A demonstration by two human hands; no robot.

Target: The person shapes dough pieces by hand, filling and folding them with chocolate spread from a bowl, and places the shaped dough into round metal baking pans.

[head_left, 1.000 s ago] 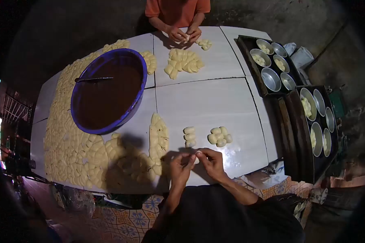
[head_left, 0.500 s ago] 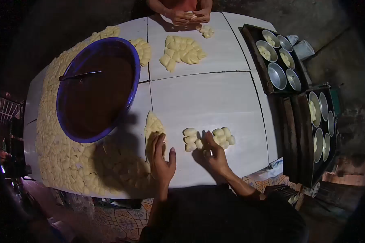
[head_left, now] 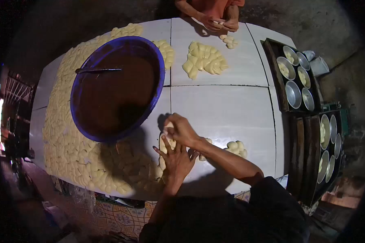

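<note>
Right fingers (head_left: 172,118) pinch dough (head_left: 162,163); left fingers (head_left: 166,144) spread; basin rim (head_left: 162,77) near; tabletop (head_left: 223,107) rightward.

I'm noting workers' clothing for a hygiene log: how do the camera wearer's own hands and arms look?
The left hand and right hand are ungloved, with bare forearms. The right sleeve is dark and ends near the elbow; the left sleeve is dark too. I can make out no watch or bracelet.
</note>
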